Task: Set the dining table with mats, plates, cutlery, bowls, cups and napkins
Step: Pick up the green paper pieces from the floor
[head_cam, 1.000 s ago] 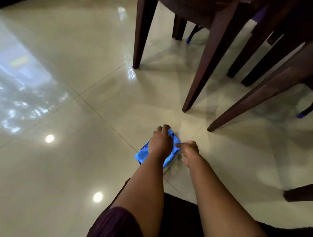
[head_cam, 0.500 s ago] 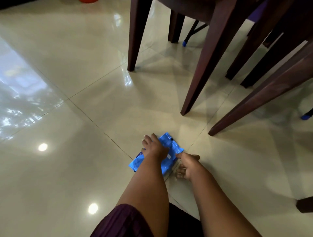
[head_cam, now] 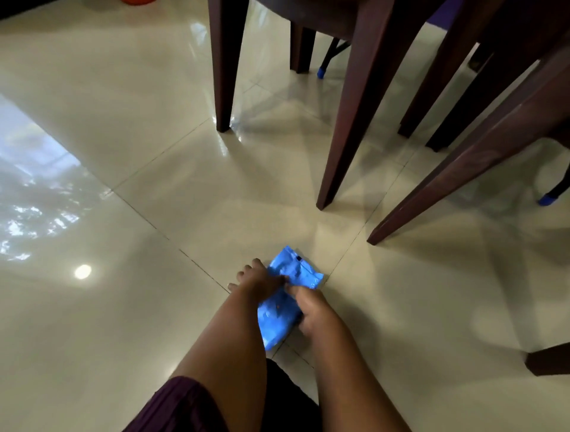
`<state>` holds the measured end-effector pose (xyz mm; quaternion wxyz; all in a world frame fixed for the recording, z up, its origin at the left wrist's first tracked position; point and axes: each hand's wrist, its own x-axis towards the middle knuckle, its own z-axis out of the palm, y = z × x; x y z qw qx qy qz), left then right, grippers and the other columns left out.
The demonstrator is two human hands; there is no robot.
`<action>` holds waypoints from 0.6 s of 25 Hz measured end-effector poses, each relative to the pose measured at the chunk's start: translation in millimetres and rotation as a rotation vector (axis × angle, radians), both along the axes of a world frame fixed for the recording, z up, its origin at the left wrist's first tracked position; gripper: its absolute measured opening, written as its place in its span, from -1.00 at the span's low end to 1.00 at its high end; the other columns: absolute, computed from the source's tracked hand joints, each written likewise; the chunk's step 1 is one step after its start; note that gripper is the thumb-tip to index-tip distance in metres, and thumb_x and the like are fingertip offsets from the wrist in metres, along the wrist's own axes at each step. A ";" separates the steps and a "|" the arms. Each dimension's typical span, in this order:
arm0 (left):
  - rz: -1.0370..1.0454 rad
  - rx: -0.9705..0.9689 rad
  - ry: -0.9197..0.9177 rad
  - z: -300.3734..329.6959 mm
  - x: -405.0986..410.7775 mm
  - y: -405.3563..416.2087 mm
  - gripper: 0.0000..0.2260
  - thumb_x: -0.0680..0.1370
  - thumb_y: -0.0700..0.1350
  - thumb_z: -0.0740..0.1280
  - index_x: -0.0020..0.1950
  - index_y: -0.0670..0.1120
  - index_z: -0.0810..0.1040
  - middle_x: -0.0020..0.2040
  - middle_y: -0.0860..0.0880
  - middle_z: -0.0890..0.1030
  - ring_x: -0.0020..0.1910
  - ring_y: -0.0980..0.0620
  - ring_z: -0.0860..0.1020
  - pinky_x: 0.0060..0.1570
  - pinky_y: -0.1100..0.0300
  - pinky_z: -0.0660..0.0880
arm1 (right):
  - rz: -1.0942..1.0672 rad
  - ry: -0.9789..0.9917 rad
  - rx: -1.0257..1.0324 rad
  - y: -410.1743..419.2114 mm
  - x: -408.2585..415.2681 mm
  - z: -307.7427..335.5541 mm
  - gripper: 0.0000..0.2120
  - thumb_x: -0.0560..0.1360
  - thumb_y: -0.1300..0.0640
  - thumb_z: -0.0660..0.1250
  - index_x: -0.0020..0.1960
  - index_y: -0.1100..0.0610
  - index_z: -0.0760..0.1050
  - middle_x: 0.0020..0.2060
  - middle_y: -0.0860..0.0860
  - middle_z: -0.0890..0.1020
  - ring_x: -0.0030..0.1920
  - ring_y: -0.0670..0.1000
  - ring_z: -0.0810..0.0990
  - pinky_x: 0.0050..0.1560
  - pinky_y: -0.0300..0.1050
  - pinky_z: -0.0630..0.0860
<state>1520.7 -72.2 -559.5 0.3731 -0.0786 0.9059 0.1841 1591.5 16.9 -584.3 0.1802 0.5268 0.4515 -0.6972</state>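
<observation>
One blue packet (head_cam: 288,296), two hands, left (head_cam: 259,282) and right (head_cam: 311,311), two blue-capped thin legs (head_cam: 321,72), several dark wooden legs (head_cam: 345,129)

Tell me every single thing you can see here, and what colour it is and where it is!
blue packet: one, bright blue, on the floor between the two hands.
wooden legs: several, dark brown, standing on the floor at the top and right.
blue leg caps: two in view, blue, on thin dark legs behind the wooden ones.
orange thing: one, orange, cut off at the top edge; cannot tell what it is.
floor: shiny cream tiles, everywhere.
sleeve: one, dark purple, bottom edge.
left hand: on the packet's left side.
right hand: gripping the packet's right side.
</observation>
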 end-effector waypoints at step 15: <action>0.379 0.406 0.606 416.8 59.0 -77.9 -0.74 0.60 -0.08 0.27 -0.24 0.05 0.27 -0.37 0.05 0.45 -0.33 0.09 0.41 -0.05 -0.01 0.46 | 0.538 0.355 0.882 -45.2 30.6 463.8 -0.81 0.53 0.19 0.33 -0.10 0.02 0.32 -0.20 -0.14 0.59 -0.22 -0.02 0.53 -0.28 -0.18 0.34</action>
